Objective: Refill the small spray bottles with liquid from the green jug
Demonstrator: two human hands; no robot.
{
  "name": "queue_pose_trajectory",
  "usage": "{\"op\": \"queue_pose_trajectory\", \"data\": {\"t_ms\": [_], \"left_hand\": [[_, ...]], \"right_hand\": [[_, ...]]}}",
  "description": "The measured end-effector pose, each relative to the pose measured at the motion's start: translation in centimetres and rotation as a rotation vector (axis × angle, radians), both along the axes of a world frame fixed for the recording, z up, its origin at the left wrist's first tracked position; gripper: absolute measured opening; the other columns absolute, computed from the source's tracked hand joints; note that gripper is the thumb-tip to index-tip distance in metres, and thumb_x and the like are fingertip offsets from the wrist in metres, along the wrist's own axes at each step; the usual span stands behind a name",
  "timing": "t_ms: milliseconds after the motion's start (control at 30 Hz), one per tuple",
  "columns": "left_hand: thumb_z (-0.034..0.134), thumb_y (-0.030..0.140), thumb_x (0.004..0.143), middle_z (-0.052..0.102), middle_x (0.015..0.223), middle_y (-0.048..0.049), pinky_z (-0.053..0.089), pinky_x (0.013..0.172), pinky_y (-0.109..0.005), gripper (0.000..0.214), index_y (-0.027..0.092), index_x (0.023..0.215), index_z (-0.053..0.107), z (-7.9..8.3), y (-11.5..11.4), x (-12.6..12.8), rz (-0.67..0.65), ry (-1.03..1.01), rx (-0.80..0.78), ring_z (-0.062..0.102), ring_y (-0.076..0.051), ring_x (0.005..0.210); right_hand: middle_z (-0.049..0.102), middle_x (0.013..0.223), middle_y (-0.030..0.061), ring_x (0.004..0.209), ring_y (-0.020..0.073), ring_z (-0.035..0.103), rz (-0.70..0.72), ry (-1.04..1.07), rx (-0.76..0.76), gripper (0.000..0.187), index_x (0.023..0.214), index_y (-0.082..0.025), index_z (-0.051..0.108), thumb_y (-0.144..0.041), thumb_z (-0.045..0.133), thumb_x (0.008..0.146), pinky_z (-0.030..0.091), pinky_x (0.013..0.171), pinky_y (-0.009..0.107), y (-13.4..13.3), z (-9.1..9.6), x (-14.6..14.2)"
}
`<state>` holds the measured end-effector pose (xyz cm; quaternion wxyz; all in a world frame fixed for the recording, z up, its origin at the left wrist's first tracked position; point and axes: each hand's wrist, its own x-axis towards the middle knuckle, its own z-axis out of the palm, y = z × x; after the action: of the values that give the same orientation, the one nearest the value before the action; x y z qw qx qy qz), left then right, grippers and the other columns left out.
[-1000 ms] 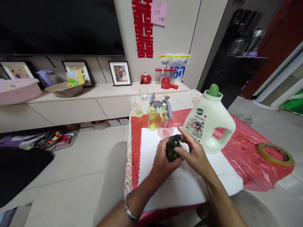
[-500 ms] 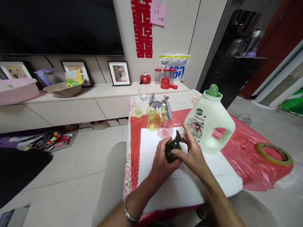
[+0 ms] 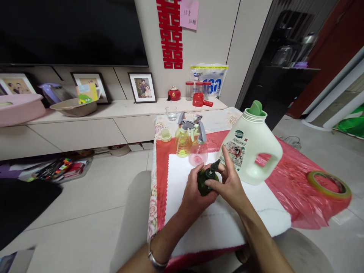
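Note:
A small dark green pump bottle (image 3: 203,184) stands upright over the white cloth (image 3: 182,178), with its black pump head pointing up and to the right. My left hand (image 3: 195,195) is wrapped round the bottle's body. At the pump's collar, my right hand (image 3: 229,185) grips with thumb and fingers, its index finger stretched out. Just beyond my hands are a pink spray bottle (image 3: 198,153) and a yellow spray bottle (image 3: 182,146) with grey triggers. A large pale green jug (image 3: 256,144) with a green scoop or cap in its mouth stands right of my right hand.
A pale cap (image 3: 165,135) and a drinking glass (image 3: 171,113) sit at the table's far left. A roll of tape (image 3: 330,184) lies on the red plastic sheet (image 3: 295,170) at right. Behind the table, a low cabinet (image 3: 136,127) carries jars, frames and basins.
The black pump head has turned, its spout swinging to the right, while my right fingers stay at the collar. My left hand keeps its hold on the bottle.

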<state>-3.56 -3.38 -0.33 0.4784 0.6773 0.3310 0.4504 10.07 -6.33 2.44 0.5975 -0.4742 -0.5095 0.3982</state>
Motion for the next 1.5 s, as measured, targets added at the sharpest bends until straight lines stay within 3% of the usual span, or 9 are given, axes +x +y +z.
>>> {"op": "queue_pose_trajectory", "data": {"t_ms": [100,267,633,833,967,1200,1333,1500], "left_hand": [[0.076,0.022,0.068,0.055,0.135,-0.0137,0.042,0.109,-0.051,0.077,0.02,0.137,0.041,0.0,0.0,0.0,0.006,-0.006,0.005,0.054,-0.033,0.127],[0.077,0.025,0.069,0.055,0.137,-0.0134,0.042,0.109,-0.051,0.078,0.021,0.137,0.04,0.0,0.0,0.1,-0.021,-0.049,-0.046,0.054,-0.033,0.128],[0.078,0.027,0.071,0.053,0.138,-0.0132,0.043,0.109,-0.05,0.081,0.022,0.141,0.038,0.0,-0.1,-0.1,-0.011,-0.011,-0.045,0.054,-0.031,0.128],[0.078,0.026,0.07,0.055,0.136,-0.0137,0.045,0.108,-0.05,0.076,0.021,0.136,0.04,0.0,0.0,0.0,-0.011,-0.045,-0.021,0.057,-0.031,0.126],[0.077,0.024,0.07,0.054,0.138,-0.0132,0.043,0.11,-0.05,0.077,0.021,0.137,0.039,-0.1,0.1,0.0,-0.028,-0.051,-0.028,0.055,-0.031,0.128],[0.089,0.023,0.055,0.047,0.142,-0.0165,0.041,0.111,-0.053,0.112,0.022,0.145,0.023,-2.3,0.0,0.2,0.013,-0.075,-0.112,0.049,-0.035,0.134],[0.088,0.022,0.055,0.055,0.134,-0.0148,0.046,0.107,-0.053,0.093,0.022,0.132,0.036,-2.0,0.1,0.1,0.028,-0.09,-0.096,0.058,-0.033,0.124],[0.079,0.014,0.06,0.058,0.139,-0.0132,0.045,0.109,-0.051,0.081,0.022,0.132,0.043,-0.4,0.3,-0.8,-0.155,-0.145,-0.107,0.057,-0.032,0.128]], "right_hand": [[0.062,0.104,0.0005,0.104,0.0164,0.059,0.044,0.01,-0.005,0.126,0.161,-0.029,-0.009,-0.027,0.082,0.074,0.045,0.101,0.033,0.1,0.0,0.1],[0.063,0.113,0.0043,0.109,0.017,0.059,0.194,0.111,0.01,0.114,0.16,-0.029,-0.014,-0.033,0.073,0.086,0.047,0.098,0.033,-0.2,-0.1,1.0],[0.061,0.105,0.0011,0.104,0.0155,0.06,-0.042,0.098,-0.013,0.123,0.162,-0.03,0.003,-0.023,0.083,0.069,0.048,0.098,0.03,0.2,0.0,-0.2],[0.062,0.118,0.0059,0.112,0.0174,0.059,0.113,0.07,-0.007,0.115,0.162,-0.029,0.004,-0.032,0.081,0.076,0.047,0.102,0.033,0.1,-0.3,0.8],[0.064,0.117,0.0058,0.113,0.017,0.059,0.124,0.073,-0.009,0.109,0.162,-0.029,0.006,-0.033,0.078,0.08,0.047,0.103,0.033,0.1,-0.5,1.2],[0.064,0.114,0.0061,0.11,0.0189,0.061,0.0,0.105,-0.049,0.113,0.162,-0.028,0.013,-0.031,0.084,0.073,0.048,0.103,0.036,0.2,-0.8,0.0],[0.062,0.121,0.0072,0.114,0.0192,0.059,-0.078,0.037,-0.024,0.104,0.16,-0.027,0.023,-0.032,0.083,0.075,0.047,0.106,0.035,0.1,-0.7,-0.3],[0.058,0.132,0.0102,0.124,0.0218,0.056,0.078,0.062,-0.034,0.1,0.161,-0.026,0.02,-0.04,0.078,0.081,0.047,0.106,0.035,-0.3,0.2,0.8]]}}
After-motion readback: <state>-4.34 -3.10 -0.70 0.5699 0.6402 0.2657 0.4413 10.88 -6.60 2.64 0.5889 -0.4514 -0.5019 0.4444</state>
